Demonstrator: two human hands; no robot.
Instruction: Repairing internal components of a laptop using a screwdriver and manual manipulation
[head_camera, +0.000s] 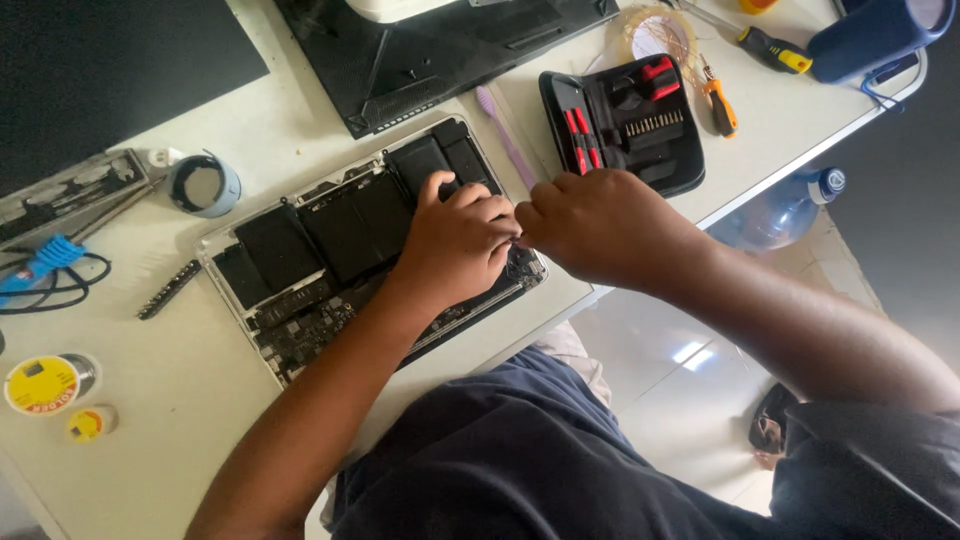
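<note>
Two hands meet over an opened laptop that lies bottom-up in the middle of the white bench, its black battery cells and circuit board bared. The left hand rests on the laptop's right end, fingers curled and pressed together, thumb laid on a battery cell. The right hand sits just to its right at the bench edge, fingers bunched toward the left hand's fingertips; whether anything is pinched between them cannot be told.

Just beyond the hands, an open black tool case holds red-handled drivers and a row of bits. A lilac toothbrush lies between that case and the laptop. Far of the laptop lies a black back cover. To the left sit a roll of tape, a blue cable, and, nearer, a yellow solder spool. At far right are an orange-handled screwdriver and a dark blue cylinder.
</note>
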